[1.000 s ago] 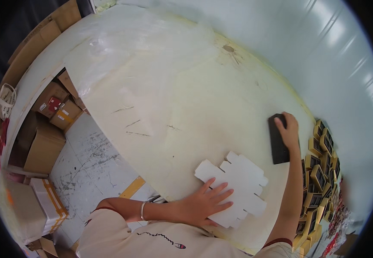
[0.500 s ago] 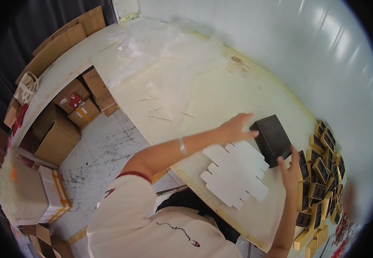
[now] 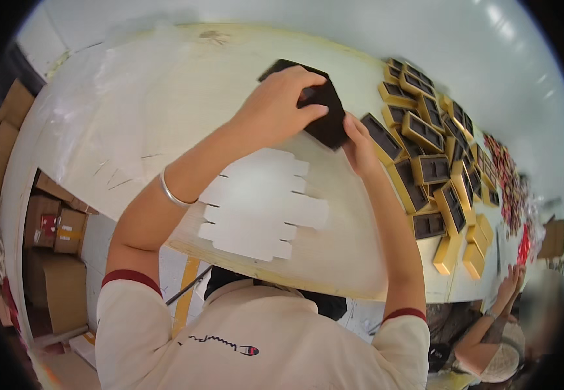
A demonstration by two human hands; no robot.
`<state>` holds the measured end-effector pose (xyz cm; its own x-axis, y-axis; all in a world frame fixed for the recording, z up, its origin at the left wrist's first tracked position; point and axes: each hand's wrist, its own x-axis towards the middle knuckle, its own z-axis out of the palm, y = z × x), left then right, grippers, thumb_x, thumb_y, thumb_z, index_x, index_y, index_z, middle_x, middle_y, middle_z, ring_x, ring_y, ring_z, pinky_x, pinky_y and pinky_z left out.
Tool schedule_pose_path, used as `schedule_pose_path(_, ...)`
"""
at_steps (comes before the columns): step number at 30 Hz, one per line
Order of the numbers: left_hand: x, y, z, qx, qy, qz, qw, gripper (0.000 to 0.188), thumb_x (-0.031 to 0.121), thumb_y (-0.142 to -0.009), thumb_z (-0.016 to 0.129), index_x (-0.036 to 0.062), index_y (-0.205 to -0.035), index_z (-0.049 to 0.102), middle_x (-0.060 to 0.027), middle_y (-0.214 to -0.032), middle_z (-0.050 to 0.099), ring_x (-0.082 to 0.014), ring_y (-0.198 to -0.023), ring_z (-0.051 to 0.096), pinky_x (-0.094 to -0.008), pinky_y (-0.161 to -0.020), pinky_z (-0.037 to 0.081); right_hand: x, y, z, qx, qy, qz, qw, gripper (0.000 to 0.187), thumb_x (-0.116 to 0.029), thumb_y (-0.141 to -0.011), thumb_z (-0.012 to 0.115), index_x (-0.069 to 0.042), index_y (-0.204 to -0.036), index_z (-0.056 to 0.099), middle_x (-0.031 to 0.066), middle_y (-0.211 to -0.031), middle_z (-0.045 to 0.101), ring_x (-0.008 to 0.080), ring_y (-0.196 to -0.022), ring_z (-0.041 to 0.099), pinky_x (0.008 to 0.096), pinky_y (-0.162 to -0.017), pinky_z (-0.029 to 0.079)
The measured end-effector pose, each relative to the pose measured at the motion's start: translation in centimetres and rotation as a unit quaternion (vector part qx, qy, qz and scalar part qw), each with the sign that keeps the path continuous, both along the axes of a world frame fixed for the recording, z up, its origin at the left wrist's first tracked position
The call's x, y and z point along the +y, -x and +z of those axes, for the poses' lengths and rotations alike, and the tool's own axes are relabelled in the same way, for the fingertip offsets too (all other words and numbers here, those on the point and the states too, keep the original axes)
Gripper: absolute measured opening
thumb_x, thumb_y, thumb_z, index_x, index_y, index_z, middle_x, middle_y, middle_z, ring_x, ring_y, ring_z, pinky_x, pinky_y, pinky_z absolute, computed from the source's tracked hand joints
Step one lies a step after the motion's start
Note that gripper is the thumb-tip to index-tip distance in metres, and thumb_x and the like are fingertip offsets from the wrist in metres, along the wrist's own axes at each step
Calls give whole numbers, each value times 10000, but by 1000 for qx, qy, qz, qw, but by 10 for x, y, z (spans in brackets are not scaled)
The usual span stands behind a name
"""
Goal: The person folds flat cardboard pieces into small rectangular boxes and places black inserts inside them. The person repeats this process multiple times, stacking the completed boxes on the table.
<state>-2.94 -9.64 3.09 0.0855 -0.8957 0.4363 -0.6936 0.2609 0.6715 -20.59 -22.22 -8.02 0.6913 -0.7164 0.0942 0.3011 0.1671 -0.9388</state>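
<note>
Over the table I have a black box-shaped piece between my hands, tilted, with its far left end raised towards the wall. My left hand reaches across it, fingers curled onto its dark face and thumb bent in beside them. My right hand grips its near right corner, the thumb on the edge and the other fingers partly hidden. Whether the piece is one box or a stack cannot be made out. Below it a flat white notched cardboard blank lies on the table.
Many gold boxes with black inserts are heaped to the right. Beyond them lie small red items and another person's hands. Clear plastic film spreads at the far left. Brown cartons stand under the table.
My view has swung right, bringing the gold boxes and the other person further into sight. My left hand has closed in from beside the black piece onto its face; the right still holds its corner.
</note>
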Motion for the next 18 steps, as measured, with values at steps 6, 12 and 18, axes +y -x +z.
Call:
schedule_pose_path(6,-51,11,-32,-176,45,6,983,204,117,-808,671,16,-983,638,-100,-959,596,-265,-838,603,-362,-700,491,-39,-11,-27,177,146,-131,965,434,-186,-926,568,-15,-1316,490,118,-1232,566,162,-1116,526,290,-943,410)
schedule_pose_path(12,-100,8,2,-260,-22,36,965,138,181,-801,670,44,-786,663,-91,-772,651,-290,-740,610,-396,-631,461,-44,-31,-7,231,354,-117,898,910,-176,-728,731,-42,-1468,219,202,-1440,349,291,-1337,347,350,-1033,358)
schedule_pose_path(18,-105,-5,21,-231,-36,2,972,157,202,-787,693,48,-775,666,-85,-738,643,-259,-713,602,-380,-625,457,-54,-44,-1,231,278,-64,930,817,-279,-676,820,-8,-1324,403,81,-1081,538,194,-915,478,312,-841,427)
